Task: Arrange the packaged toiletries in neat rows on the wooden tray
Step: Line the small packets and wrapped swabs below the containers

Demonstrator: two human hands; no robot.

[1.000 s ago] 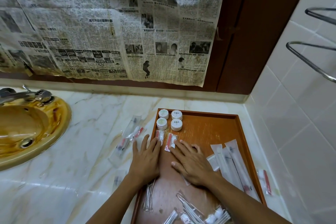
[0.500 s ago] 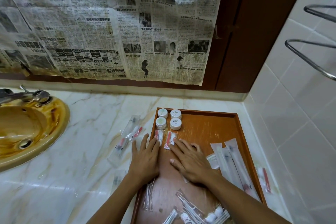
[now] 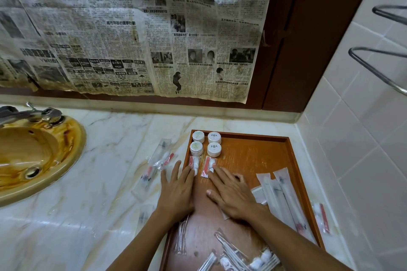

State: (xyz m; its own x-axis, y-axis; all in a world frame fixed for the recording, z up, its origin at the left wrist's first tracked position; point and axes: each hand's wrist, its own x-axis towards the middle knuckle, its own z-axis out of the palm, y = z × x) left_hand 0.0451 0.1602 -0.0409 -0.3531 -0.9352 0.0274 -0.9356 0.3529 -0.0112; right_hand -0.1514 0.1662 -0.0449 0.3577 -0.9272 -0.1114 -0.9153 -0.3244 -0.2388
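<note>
A wooden tray (image 3: 259, 152) lies on the marble counter by the tiled wall. Several round white jars (image 3: 206, 143) stand in two short rows at its far left corner. Just below them lie two small packets with red and white contents, a left packet (image 3: 193, 164) and a right packet (image 3: 207, 166). My left hand (image 3: 176, 191) lies flat over the tray's left rim, fingertips on the left packet. My right hand (image 3: 231, 193) lies flat on the tray, fingertips touching the right packet. Long white sachets (image 3: 278, 193) lie at the tray's right side.
Clear-wrapped toothbrush packets (image 3: 157, 165) lie on the counter left of the tray, and one red-and-white packet (image 3: 321, 218) lies between tray and wall. More wrapped items (image 3: 237, 255) are heaped at the tray's near end. A yellow sink (image 3: 33, 156) is far left.
Both hands stay flat on the two small packets; these sit slightly closer to the jars. The view has shifted a little.
</note>
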